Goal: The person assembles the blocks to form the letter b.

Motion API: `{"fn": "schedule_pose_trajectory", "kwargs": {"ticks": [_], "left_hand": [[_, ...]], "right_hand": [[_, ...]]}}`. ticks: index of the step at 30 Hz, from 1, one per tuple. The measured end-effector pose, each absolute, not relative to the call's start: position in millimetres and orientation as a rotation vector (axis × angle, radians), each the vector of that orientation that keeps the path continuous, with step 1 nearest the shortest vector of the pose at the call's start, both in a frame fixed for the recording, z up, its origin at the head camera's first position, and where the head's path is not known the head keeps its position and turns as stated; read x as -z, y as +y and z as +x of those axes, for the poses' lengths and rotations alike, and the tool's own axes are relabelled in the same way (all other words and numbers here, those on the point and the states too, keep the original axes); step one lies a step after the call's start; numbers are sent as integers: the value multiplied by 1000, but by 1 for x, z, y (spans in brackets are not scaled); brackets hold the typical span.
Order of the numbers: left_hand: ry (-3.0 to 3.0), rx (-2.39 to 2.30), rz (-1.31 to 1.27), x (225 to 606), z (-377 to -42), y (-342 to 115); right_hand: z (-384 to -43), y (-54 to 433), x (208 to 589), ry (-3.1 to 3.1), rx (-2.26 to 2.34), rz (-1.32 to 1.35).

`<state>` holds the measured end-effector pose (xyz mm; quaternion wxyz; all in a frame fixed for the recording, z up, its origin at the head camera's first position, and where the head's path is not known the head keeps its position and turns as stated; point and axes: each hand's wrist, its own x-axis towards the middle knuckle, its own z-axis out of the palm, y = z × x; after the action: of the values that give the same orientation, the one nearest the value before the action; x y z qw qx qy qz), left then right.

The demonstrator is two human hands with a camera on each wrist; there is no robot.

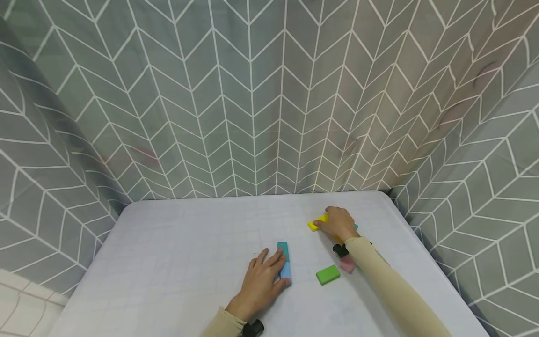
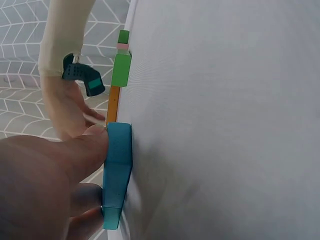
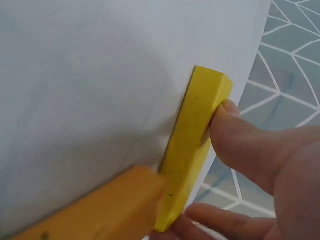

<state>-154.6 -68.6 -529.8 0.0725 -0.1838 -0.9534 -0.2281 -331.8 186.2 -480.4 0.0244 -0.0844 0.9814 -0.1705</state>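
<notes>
My left hand (image 1: 258,285) rests beside a light blue block (image 1: 285,272) and a teal block (image 1: 283,245), laid end to end. In the left wrist view, its thumb and fingers hold the blue block (image 2: 119,145) at separate points, fingertips reaching the teal end. Farther to the right, my right hand (image 1: 340,223) pinches a long yellow block (image 3: 192,135) between thumb and fingers. The yellow block lies low on the white table, its far part covered by the hand in the head view. An orange block (image 3: 100,215) reaches right up to its side.
Between the hands lies a green block (image 1: 328,274), with a pink block (image 1: 347,265) close by under the right forearm. A bit of teal (image 1: 356,227) shows past the right hand. Patterned curtains (image 1: 261,117) surround the white table (image 1: 177,252).
</notes>
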Motion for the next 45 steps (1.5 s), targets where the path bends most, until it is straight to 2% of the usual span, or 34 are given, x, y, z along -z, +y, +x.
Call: {"fn": "schedule_pose_trajectory", "kwargs": {"ticks": [7, 23, 45], "left_hand": [[-2895, 679, -543, 527, -155, -71], [-2897, 487, -558, 525, -154, -66], [-2947, 599, -585, 521, -155, -70]], "right_hand": [[-346, 162, 486, 2957, 814, -370], [-346, 113, 494, 2730, 828, -806], [-332, 107, 491, 2655, 771, -925]]}}
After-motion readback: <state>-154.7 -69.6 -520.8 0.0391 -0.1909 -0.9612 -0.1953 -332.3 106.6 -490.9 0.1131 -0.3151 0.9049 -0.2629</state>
